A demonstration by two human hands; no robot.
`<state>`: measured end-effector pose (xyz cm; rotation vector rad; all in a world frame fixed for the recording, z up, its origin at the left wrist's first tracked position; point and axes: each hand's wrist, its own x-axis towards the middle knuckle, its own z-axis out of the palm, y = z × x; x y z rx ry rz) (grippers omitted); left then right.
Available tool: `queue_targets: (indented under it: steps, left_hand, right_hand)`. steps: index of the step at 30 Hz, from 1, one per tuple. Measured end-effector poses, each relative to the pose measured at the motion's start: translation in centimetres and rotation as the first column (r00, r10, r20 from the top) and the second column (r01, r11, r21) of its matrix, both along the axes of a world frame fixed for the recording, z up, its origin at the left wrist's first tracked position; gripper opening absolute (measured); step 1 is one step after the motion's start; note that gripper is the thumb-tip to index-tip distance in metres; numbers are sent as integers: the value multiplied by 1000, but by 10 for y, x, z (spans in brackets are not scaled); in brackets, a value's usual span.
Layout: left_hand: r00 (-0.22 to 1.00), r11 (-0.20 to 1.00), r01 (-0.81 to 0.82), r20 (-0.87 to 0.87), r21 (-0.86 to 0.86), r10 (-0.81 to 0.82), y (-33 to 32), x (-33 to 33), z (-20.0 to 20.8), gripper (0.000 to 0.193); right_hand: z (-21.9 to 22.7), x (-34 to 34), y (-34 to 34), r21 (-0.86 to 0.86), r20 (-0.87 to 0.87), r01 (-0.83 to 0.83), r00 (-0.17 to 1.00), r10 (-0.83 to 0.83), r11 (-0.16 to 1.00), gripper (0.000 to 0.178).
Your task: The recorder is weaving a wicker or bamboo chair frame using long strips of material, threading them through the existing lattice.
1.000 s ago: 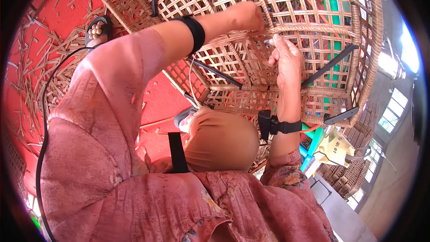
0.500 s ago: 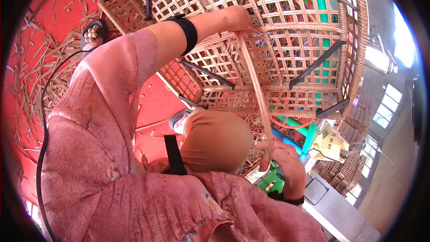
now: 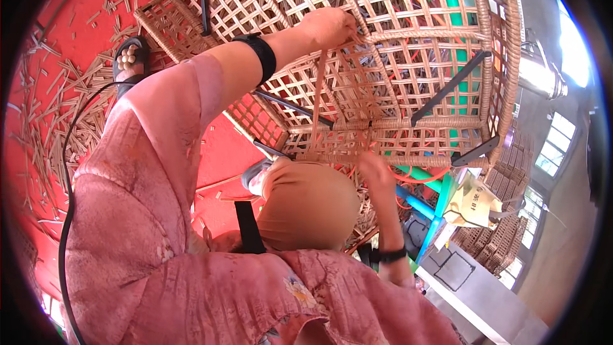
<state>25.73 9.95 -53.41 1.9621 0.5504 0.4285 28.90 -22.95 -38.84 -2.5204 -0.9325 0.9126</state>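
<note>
A large woven cane basket frame (image 3: pixel 408 70), an open lattice with thick wrapped ribs and dark straps, fills the upper middle. At one rib, my left hand (image 3: pixel 329 28) reaches across with its fingers closed, apparently pinching a thin, flat cane strip (image 3: pixel 318 92). From there the strip hangs in front of the lattice; part of its length is blurred. My right hand (image 3: pixel 375 171) is raised near the lower edge of the basket, smeared by motion. Its fingers cannot be made out, nor whether they touch the strip.
Cut cane pieces (image 3: pixel 70 112) litter the red floor (image 3: pixel 220 134) at left. My brown-covered knee (image 3: pixel 313 201) is below the basket. Green and blue pipes (image 3: pixel 418 203), a yellowish bag (image 3: pixel 471 203) and stacked wicker items (image 3: pixel 488 243) stand at right. A dark cable (image 3: pixel 66 217) runs down my left side.
My right hand has moved up toward the basket from lower right. The strip, earlier stretched taut between both hands, now hangs looser. My left hand has shifted slightly left.
</note>
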Motion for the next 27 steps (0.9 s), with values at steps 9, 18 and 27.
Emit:
queue_targets:
  steps: [9, 18, 27]
  left_hand:
    - [987, 993, -75, -138, 91, 87, 8, 1, 36, 23]
    - [997, 998, -60, -43, 5, 60, 1, 3, 14, 30]
    - [984, 865, -84, 96, -495, 150, -13, 7, 4, 28]
  right_hand:
    - [-84, 61, 168, 462, -354, 384, 906, -231, 800, 42]
    - [-72, 35, 188, 359, -688, 677, 657, -308, 643, 55]
    - [-79, 42, 188, 270, -798, 721, 538, -271, 638, 44]
